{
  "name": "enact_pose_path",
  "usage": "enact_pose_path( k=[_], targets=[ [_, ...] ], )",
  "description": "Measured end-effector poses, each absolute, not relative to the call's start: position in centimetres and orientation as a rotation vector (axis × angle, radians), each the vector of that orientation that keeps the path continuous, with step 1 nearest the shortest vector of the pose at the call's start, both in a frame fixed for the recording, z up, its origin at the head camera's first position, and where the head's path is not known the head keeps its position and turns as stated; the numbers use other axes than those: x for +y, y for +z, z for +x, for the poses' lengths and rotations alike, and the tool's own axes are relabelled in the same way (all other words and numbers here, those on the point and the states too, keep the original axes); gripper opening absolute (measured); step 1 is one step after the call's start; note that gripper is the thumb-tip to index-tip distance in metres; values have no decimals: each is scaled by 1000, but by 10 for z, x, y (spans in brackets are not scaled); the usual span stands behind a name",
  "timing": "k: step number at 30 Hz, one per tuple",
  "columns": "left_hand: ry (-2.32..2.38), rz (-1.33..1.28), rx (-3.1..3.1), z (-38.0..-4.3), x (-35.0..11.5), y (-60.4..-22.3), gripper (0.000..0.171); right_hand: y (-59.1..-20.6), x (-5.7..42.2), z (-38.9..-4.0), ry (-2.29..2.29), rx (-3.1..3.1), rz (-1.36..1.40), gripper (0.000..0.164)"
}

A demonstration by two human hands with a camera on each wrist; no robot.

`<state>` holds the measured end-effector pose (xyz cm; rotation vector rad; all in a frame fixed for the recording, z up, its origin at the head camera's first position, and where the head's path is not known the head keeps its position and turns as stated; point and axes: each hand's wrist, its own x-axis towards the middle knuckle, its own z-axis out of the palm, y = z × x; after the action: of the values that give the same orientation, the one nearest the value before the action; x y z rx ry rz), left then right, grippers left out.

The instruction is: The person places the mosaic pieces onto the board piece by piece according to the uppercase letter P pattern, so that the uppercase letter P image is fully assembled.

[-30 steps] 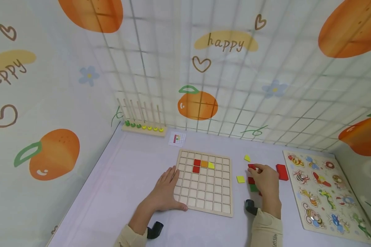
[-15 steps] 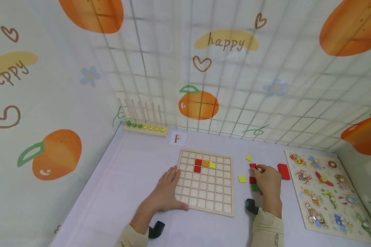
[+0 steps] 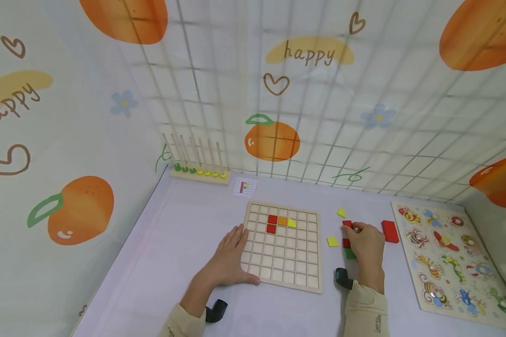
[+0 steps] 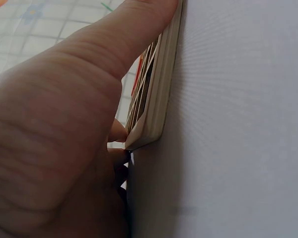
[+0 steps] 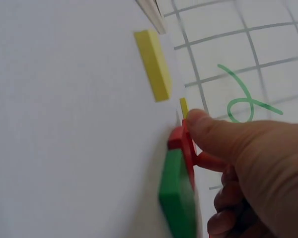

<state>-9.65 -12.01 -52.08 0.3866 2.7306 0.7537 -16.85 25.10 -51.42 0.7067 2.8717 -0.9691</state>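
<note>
My left hand (image 3: 226,260) rests along the left edge of a wooden grid board (image 3: 277,257), thumb at its front corner. Set in the board are two red squares (image 3: 271,228), an orange square (image 3: 282,221) and a yellow rounded-corner piece (image 3: 292,223). To the right of the board, my right hand (image 3: 367,245) pinches a red block (image 5: 186,130) between thumb and finger. Below it lie another red block (image 3: 346,243) and a green block (image 5: 176,191), partly covered by the hand. A yellow square (image 3: 332,241) and a small yellow piece (image 3: 341,212) lie nearby.
A larger red block (image 3: 390,231) lies right of my right hand, beside an insect puzzle board (image 3: 442,252). At the back stand a pegged bead rack (image 3: 200,176) and a small pattern card (image 3: 244,187). Patterned cloth walls enclose the table.
The head view shifts slightly, so everything sits a little further right and higher. Both hands keep their places relative to the board and blocks.
</note>
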Motion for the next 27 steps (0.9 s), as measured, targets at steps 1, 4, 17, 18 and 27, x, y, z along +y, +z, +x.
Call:
enact_pose_path(
  k=[1, 4, 17, 18, 27],
  targets=[
    [755, 387, 2733, -97, -120, -521, 143, -514, 251, -169, -968, 2871, 706, 52],
    [739, 384, 2733, -97, -119, -520, 142, -514, 252, -171, -968, 2870, 704, 52],
    [750, 379, 2732, -96, -118, -514, 140, -513, 250, -172, -960, 2853, 724, 48],
    [754, 380, 2733, -96, -118, -514, 140, -513, 250, -172, -955, 2858, 721, 47],
    [755, 381, 2730, -95, -119, -516, 141, -510, 248, -169, -939, 2875, 688, 43]
  ],
)
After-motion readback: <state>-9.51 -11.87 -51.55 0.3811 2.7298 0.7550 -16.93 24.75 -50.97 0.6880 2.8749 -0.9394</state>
